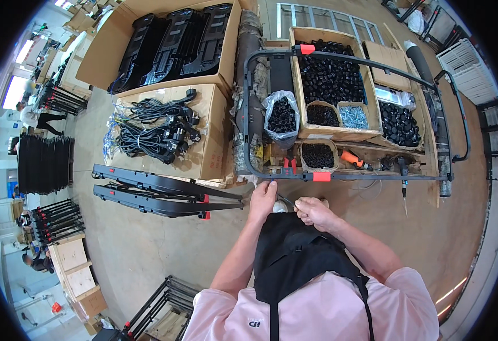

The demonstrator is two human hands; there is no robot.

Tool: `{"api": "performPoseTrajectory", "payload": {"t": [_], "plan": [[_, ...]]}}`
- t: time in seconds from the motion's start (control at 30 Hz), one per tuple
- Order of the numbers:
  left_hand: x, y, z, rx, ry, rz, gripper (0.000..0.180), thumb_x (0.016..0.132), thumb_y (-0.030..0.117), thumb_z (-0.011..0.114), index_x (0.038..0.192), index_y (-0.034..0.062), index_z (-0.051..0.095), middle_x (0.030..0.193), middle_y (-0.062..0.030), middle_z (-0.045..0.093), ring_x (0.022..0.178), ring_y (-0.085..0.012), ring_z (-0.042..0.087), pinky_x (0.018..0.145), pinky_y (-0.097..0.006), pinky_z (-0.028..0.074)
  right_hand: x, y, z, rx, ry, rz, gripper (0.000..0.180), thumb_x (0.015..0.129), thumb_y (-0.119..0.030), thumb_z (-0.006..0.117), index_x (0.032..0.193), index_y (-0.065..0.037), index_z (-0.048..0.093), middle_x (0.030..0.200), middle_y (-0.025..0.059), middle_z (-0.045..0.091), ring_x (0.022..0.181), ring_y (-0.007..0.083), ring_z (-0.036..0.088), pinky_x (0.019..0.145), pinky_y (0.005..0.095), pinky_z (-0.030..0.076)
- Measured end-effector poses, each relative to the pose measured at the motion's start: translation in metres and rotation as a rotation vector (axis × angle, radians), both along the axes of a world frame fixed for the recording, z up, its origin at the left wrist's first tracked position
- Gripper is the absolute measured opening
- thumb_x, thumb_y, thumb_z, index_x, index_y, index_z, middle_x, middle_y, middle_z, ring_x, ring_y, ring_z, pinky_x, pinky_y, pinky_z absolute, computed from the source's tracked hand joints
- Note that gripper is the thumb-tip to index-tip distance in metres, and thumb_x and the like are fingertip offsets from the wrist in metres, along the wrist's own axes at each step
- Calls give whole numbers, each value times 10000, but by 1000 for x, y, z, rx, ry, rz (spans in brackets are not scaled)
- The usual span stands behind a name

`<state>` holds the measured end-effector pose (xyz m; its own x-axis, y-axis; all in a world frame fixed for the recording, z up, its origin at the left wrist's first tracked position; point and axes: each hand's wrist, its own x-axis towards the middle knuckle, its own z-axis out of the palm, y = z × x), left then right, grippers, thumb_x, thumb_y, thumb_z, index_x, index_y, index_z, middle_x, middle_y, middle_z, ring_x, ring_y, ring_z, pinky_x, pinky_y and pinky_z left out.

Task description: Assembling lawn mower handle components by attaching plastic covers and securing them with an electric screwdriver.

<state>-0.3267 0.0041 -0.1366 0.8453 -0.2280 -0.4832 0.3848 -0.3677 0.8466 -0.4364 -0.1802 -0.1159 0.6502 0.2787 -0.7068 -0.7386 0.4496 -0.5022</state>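
A black tubular frame (368, 177) with red clips lies across the workbench in front of me. My left hand (263, 199) is closed, its fingertips pinched right by the frame's near left corner; what lies between them is too small to make out. To its right, my right hand (312, 212) makes a loose fist around one end of a thin dark strand (285, 199). That strand, perhaps a cable, stretches toward my left hand. Red-handled pliers (290, 165) and an orange-and-black screwdriver-like tool (355, 159) lie inside the frame's outline.
Wooden bins hold black caps (331, 71) and blue-silver screws (353, 117). Coiled black power cords (155, 128) rest on a carton, left of the bench. Two black folded frames (158, 193) jut out beside my left arm. Stacked black tubes (161, 304) stand behind, lower left.
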Motion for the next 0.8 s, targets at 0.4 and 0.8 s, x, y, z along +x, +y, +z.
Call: {"api": "performPoseTrajectory", "payload": {"t": [0.4, 0.8], "plan": [[-83, 54, -35, -407, 184, -376, 524, 1161, 407, 365, 1332, -31, 595, 1227, -105, 655, 1132, -201, 615, 1065, -377, 464, 8, 43, -21, 6, -137, -227, 237, 1146, -253, 465, 1031, -74, 570, 819, 30, 593, 725, 135, 556, 666, 301, 479], [-113, 69, -25, -131, -66, -209, 301, 1120, 308, 469, 1156, 58, 634, 972, -119, 666, 924, -240, 661, 894, -369, 523, 86, -3, 85, -1213, -759, 268, 194, 935, -203, 691, 964, -22, 755, 1001, 154, 700, 1040, 356, 668, 921, 444, 521]]}}
